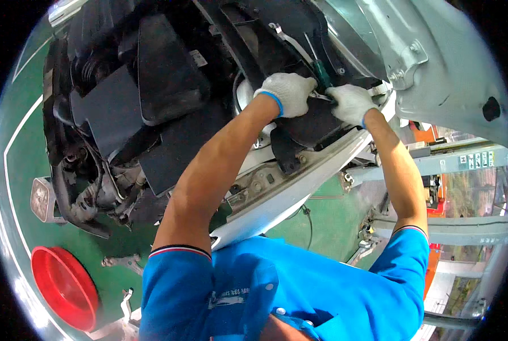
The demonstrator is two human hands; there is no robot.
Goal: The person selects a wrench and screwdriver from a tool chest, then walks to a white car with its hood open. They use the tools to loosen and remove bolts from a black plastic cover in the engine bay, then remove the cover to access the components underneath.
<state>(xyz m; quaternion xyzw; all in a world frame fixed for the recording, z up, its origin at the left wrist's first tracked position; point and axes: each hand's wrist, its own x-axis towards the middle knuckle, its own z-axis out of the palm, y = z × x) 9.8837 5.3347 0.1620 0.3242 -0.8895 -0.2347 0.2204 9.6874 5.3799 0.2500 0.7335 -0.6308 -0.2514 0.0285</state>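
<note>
Both my hands wear white knit gloves with blue cuffs and work close together over the black trim at the far right side of an open engine bay. My left hand [291,95] is closed, fingertips pinched toward a short silvery metal piece [320,96]. Facing it, my right hand [353,104] is curled closed around the other, darker end of that piece; its kind is mostly hidden by the gloves. Just beyond the hands, a screwdriver [321,74] with a dark green handle rests on the trim. Near it lies a long silvery metal bar [291,40].
Black engine covers [171,68] fill the bay to the left. The white fender [277,206] runs between my body and the bay. A car door [453,68] stands at the upper right. On the green floor [316,227] sits a red basin [66,287]; grey lift beams [464,159] lie right.
</note>
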